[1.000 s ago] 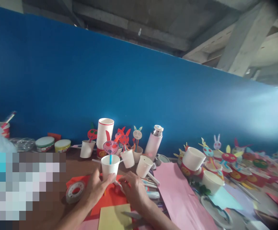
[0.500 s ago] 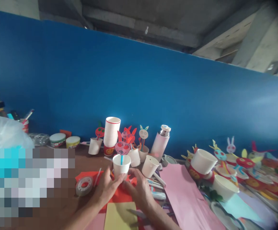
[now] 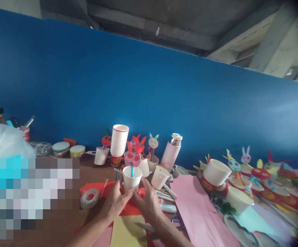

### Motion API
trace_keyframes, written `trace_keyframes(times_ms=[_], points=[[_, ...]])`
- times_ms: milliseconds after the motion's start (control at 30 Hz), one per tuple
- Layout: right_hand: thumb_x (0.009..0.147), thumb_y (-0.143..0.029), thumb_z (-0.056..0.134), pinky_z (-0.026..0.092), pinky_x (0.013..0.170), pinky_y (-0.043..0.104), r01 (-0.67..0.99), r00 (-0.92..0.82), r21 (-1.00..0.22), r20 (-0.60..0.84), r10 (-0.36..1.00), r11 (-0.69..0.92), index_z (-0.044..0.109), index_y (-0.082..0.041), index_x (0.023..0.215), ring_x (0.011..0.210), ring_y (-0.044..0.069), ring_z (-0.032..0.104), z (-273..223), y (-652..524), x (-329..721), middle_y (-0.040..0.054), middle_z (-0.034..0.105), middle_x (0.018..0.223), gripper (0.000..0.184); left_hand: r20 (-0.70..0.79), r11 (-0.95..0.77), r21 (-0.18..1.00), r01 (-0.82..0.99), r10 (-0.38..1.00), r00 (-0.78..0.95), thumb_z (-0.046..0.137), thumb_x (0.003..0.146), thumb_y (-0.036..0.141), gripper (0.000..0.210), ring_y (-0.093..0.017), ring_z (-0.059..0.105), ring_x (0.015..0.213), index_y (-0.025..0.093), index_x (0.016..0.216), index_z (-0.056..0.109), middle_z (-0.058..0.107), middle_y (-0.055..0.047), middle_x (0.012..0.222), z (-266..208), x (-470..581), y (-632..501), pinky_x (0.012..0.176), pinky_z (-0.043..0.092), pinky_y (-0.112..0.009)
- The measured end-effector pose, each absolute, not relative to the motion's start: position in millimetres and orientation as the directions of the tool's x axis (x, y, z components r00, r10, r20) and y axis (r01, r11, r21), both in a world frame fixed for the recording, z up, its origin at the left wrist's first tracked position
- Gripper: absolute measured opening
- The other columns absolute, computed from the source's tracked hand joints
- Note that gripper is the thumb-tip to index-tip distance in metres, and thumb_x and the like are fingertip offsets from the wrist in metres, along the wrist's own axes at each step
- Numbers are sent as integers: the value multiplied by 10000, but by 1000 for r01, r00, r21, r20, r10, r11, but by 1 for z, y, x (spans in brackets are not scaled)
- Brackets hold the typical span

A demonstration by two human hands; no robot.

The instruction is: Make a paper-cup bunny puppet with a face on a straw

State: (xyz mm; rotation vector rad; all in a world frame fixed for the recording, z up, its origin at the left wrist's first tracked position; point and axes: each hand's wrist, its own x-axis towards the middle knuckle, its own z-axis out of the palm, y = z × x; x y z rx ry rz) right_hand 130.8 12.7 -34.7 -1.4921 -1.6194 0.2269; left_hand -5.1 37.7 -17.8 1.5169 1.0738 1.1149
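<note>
Between my hands stands a white paper cup (image 3: 132, 182). Out of its mouth rises a blue straw (image 3: 132, 172) topped by a pink paper animal face (image 3: 133, 160) with red ears and eyes. My left hand (image 3: 116, 200) wraps the cup's left side, thumb across its lower front. On the right side, the curved fingers of my right hand (image 3: 148, 200) hold the cup near its base. Red paper (image 3: 132, 208) and a yellow-tan sheet (image 3: 127, 231) lie beneath my hands. A pair of scissors (image 3: 146, 227), partly hidden, rests under my right wrist.
A tape roll (image 3: 89, 199) lies to the left. Behind are a tall cup stack (image 3: 119, 140), a pink thermos (image 3: 170, 154) and a tilted cup (image 3: 160, 177). Pink paper (image 3: 200, 209) spreads at right, beside several cups with paper animals. A blue partition (image 3: 149, 85) closes the back.
The cup and its paper face have moved slightly right and toward me, both hands staying around it. The whole view has shifted a little.
</note>
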Motion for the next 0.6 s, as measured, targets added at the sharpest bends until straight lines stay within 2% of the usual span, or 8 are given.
trace_keyframes(times_ms=[167,433,600], points=[[736,-262,615,447,704,253,694,151,-687,434,888,218,576,-173,1009,794,190,616,-36,15,138,42,663,877,290,203,-212,976,42,966,157,596,718,379,504,-254,487,1197,165,1165,507,582,-108,1241,-24,-10,50,985,381,-348],[717,-240,620,435,692,253,706,206,-700,346,915,106,557,-168,979,827,202,615,-35,16,136,59,670,905,279,121,-121,992,-25,992,-32,560,655,323,421,-264,553,1101,154,1036,498,600,-152,1139,-31,-10,59,927,436,-388],[698,-262,630,423,656,259,744,222,-666,324,920,55,531,-180,949,779,214,635,-38,19,135,49,683,843,282,139,-138,990,17,990,-17,554,655,333,397,-261,596,1010,148,1005,520,629,-132,1045,-40,-9,61,876,464,-380]])
